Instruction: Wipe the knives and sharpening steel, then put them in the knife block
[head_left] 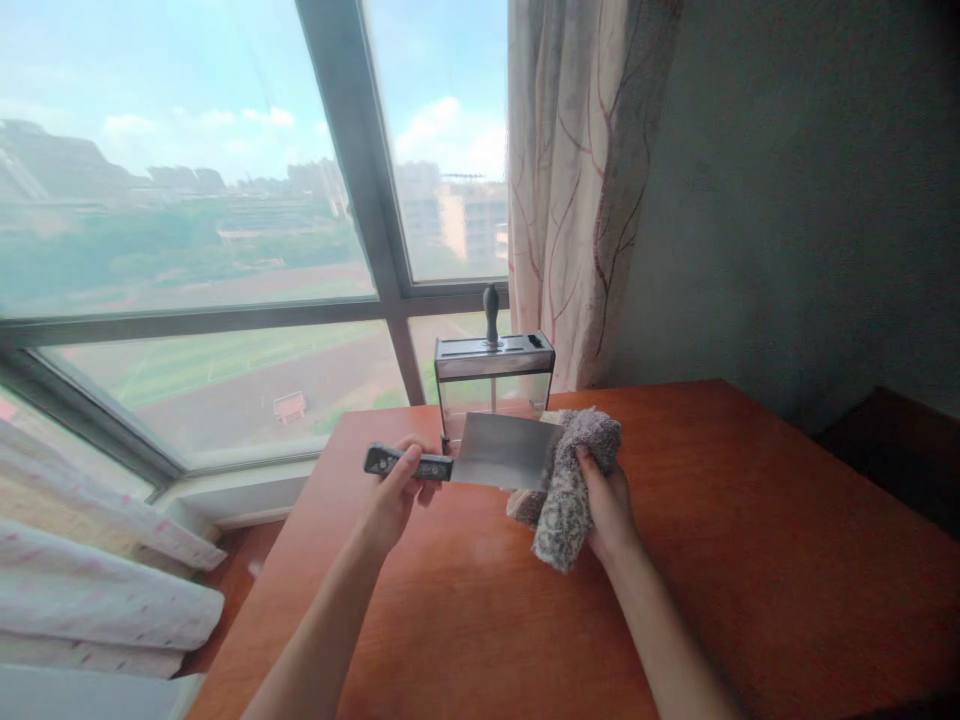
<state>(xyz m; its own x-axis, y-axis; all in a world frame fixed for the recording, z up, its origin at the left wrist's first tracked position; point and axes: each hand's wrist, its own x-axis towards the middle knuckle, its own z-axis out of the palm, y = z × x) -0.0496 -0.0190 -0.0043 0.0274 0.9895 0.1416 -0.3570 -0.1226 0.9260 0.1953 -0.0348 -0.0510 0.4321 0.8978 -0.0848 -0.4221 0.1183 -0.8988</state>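
My left hand point(403, 484) is closed round the black handle of a cleaver point(504, 452), whose broad steel blade points right. In my right hand point(604, 492) is a bunched grey fluffy cloth point(566, 510), folded about the far end of the blade. The cloth hides that end of the blade and part of my right fingers. Both things are held above the wooden table. Just behind the blade stands a knife block point(495, 348) with clear sides and a metal top; a dark knife handle point(491, 312) sticks up out of it.
The reddish-brown table point(465, 620) reaches from the window to the dark wall on the right. A large framed window point(382, 200) rises behind it. Curtains hang at the back point(581, 190) and at the lower left point(90, 590).
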